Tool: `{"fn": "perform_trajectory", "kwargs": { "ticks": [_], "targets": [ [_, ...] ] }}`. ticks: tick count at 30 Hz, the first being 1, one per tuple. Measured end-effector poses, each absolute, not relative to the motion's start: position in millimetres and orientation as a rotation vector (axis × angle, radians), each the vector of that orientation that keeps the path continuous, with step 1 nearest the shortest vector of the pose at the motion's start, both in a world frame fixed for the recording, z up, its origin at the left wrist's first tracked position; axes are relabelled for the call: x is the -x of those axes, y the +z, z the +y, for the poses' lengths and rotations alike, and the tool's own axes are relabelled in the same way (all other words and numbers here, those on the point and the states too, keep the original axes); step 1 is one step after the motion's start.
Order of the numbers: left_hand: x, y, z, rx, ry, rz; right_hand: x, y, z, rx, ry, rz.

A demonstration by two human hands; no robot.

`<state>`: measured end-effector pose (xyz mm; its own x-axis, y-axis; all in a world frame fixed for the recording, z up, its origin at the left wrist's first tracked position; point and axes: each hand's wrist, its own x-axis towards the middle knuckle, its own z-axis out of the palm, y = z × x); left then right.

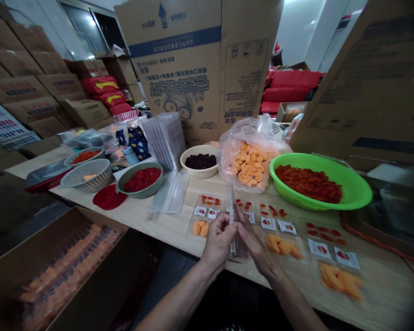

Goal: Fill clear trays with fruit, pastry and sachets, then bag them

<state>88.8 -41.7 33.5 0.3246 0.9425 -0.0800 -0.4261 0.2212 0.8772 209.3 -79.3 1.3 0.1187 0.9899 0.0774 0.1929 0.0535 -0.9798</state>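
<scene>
Well left of the green basin (357, 188), below the desk (179, 234), an open carton (93, 280) holds packs (72, 266) in rows, presumably to save room. Left of the basin and in front of it, the fingers of the left hand (218, 241) are clamped on a clear tray (232, 204), seemingly to keep it on edge; the right hand (253, 239) lies against its other side, fingers straight, whether gripping or merely steadying one cannot tell. Filled trays (296, 239) lie flat before the basin, probably so their orange pieces (341, 280) stay put.
</scene>
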Motion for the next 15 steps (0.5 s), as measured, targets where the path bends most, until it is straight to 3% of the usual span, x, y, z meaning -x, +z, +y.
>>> {"fn": "perform_trajectory", "kwargs": {
  "ticks": [6,15],
  "targets": [
    [-102.5,46.6,-58.6,-0.901,1.061,0.662,-196.1,22.9,-97.2,0.951,1.416,-0.717],
    [-123.1,31.2,-61.1,-0.675,1.007,0.603,-219.2,17.0,-105.5,1.021,1.387,-0.415]
  ]
}}
